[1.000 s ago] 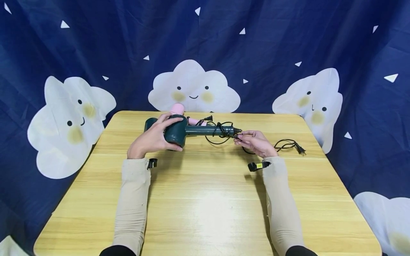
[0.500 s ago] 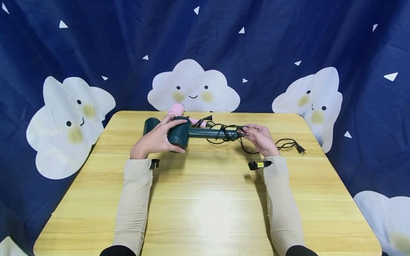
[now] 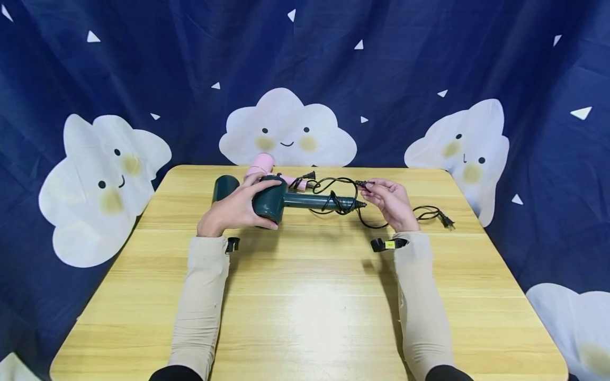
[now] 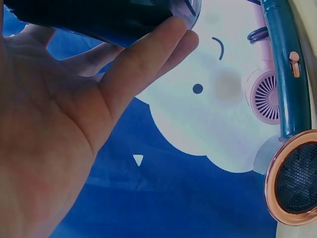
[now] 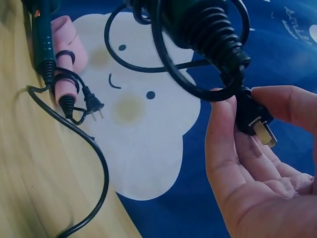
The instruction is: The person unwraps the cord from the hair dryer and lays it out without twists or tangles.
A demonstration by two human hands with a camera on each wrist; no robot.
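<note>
My left hand (image 3: 235, 208) grips a dark green hair dryer (image 3: 269, 197) by its barrel, over the back part of the table. Its handle points right, with its black cord (image 3: 337, 202) wound loosely around it. At the handle's end, my right hand (image 3: 389, 202) pinches the cord's plug (image 5: 252, 116) between thumb and fingers, metal prongs showing. A loop of cord runs from the plug back toward the handle. Behind the held dryer lies a pink hair dryer (image 3: 259, 165). A second green hair dryer (image 4: 292, 74), with a copper-coloured rim, shows beside the pink one in the left wrist view.
Both lie near the back edge of the wooden table (image 3: 305, 296). A loose cord with a plug (image 3: 445, 221) lies at the right, and the pink dryer's plug (image 5: 94, 101) sticks out from its handle. A blue cloud-print curtain (image 3: 381, 69) hangs behind.
The right hand has drawn the plug up and slightly away from the handle, widening a cord loop. The left hand and held dryer have shifted a little right and down.
</note>
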